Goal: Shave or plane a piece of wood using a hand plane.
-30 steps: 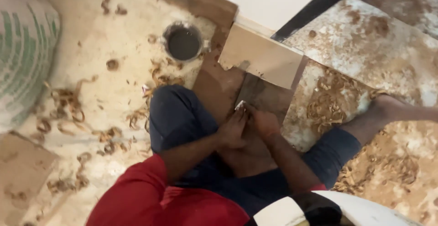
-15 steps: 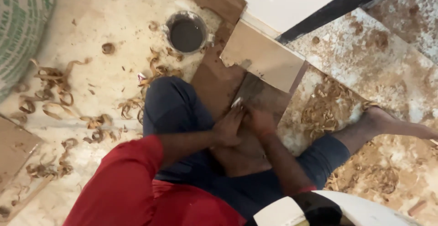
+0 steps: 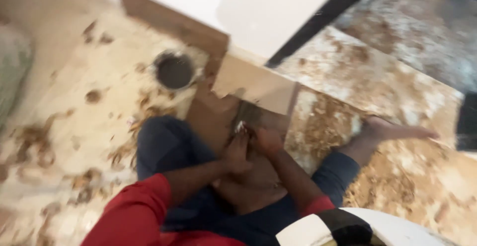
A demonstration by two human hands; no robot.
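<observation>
The person sits on the floor [image 3: 74, 127] with both hands pressed together over a dark wooden board [image 3: 218, 122] that runs out from between the knees. The left hand [image 3: 237, 152] and the right hand [image 3: 266, 139] meet side by side, touching, and a small pale tool [image 3: 240, 126] (blurred, so its kind cannot be told) pokes out of them at about 12 o'clock. Both hands look curled tight about it, the left fingers wrapped closest to the pale tip; how the right grips it is not clear through the blur. The tool sits just above the knuckles, its tip down on the board's darker patch.

Beyond the hands, at 12 o'clock, a lighter wooden panel [image 3: 256, 84] lies across the far end of the board. At 10 o'clock from the hands a round dark tin [image 3: 174, 70] stands on the floor, well apart from them. Wood shavings [image 3: 35, 139] lie scattered at 9 o'clock, and more are heaped at 3 o'clock beside a bare foot [image 3: 392, 129]. A red sleeve [image 3: 134, 211] covers the left arm.
</observation>
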